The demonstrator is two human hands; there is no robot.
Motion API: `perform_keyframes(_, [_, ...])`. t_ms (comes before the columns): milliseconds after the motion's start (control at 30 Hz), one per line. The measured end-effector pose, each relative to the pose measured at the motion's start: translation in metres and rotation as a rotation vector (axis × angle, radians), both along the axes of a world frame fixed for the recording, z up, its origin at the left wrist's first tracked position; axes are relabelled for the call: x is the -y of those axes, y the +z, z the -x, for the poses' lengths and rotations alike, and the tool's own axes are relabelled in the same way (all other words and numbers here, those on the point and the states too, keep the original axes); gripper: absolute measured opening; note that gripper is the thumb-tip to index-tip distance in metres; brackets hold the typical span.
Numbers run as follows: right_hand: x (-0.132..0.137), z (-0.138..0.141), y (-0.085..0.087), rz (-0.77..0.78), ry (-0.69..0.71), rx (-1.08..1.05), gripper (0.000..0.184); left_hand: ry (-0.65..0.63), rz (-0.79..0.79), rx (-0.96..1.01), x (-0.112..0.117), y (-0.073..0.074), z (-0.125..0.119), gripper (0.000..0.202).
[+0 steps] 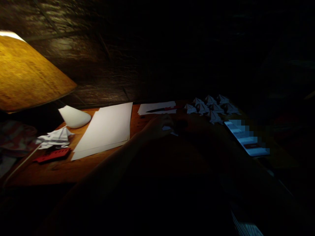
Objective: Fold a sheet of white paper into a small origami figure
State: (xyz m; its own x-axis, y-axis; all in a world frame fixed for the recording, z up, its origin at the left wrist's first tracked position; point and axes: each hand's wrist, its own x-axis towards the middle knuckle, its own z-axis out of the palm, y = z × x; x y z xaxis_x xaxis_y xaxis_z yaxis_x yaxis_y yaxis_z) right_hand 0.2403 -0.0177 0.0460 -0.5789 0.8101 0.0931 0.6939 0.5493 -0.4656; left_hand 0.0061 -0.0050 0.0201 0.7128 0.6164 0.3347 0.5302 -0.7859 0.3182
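Toward the middle of the wooden table, my left hand [158, 126] has its fingers curled on a small piece of folded white paper [174, 133]. Just to its right is my right hand [190, 126], so dark that its fingers do not show. Behind both hands lies a stack of small white paper sheets [145, 107], with a knife [161, 109] across it. Several folded paper figures [213, 108] stand grouped at the back right, beyond my right hand.
Large white sheets [105, 126] lie left of my hands. Farther left are a lamp with a yellow shade [31, 75] and white base [73, 117], a crumpled-looking folded paper [57, 137] and a red object [54, 155]. A lit phone [242, 136] lies on the right.
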Motion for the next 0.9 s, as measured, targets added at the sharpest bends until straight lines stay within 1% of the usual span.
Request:
perform_keyframes(100, [-0.001,-0.001,-0.002,-0.009,-0.009,0.008,0.032,0.011,-0.006,-0.016,-0.001,-0.001,0.000,0.016])
perform_keyframes(333, [0.000,0.000,0.000,0.002,0.011,0.001,0.036,0.010,-0.008,-0.011,-0.001,0.000,-0.001,0.016])
perform_keyframes(500, [-0.005,-0.003,-0.007,0.029,0.035,-0.042,0.028,0.000,0.001,-0.002,0.000,0.000,-0.001,0.017])
perform_keyframes(600, [-0.009,-0.005,-0.011,0.018,0.013,-0.059,0.031,0.007,0.003,0.000,0.000,-0.001,0.000,0.021])
perform_keyframes(667, [-0.009,-0.006,-0.012,0.016,0.001,-0.055,0.031,0.009,0.011,0.000,0.000,-0.001,0.000,0.021])
perform_keyframes(900, [-0.006,-0.005,-0.006,0.049,0.016,-0.047,0.023,0.007,0.041,0.008,-0.001,-0.001,0.001,0.014])
